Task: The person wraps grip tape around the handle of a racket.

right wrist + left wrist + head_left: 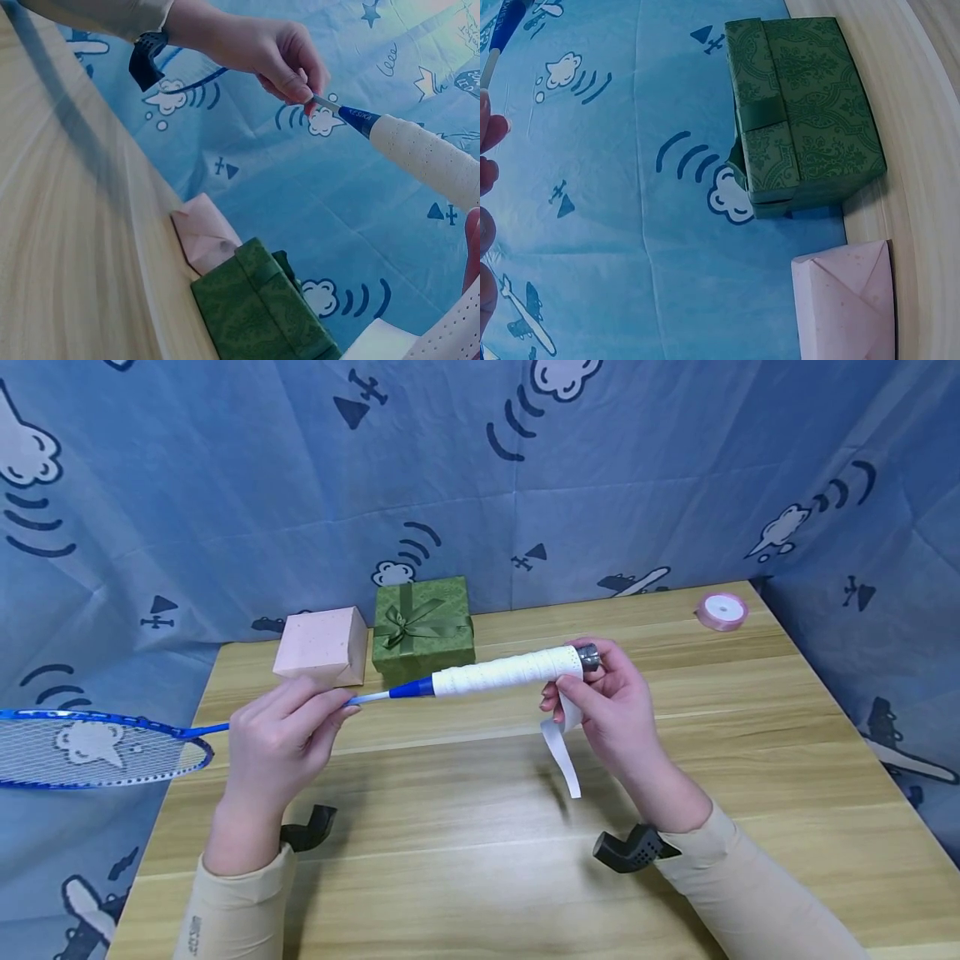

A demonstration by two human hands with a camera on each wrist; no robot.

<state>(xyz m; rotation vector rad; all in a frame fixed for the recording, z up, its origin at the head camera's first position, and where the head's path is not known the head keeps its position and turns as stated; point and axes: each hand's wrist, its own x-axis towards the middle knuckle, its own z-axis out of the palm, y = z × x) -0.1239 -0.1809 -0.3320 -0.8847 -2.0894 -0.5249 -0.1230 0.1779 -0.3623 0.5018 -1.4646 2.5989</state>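
A blue badminton racket (411,687) is held above the table, its strung head off to the left. White perforated grip tape (506,671) is wound round its handle, up to a dark shiny butt end (589,657). My left hand (277,739) pinches the thin shaft between thumb and fingers. Near the butt, my right hand (618,714) pinches the tape between thumb and fingers. From there a loose tail (561,760) of tape hangs down. In the right wrist view the wrapped handle (427,154) slants down to the right, with a tape strip (454,326) at the lower corner.
Behind the racket stand a pink box (318,643) and a green gift box (425,622) with a bow. A pink ribbon spool (722,611) lies at the table's far right corner. Blue patterned cloth (450,468) hangs behind the wooden table (465,877).
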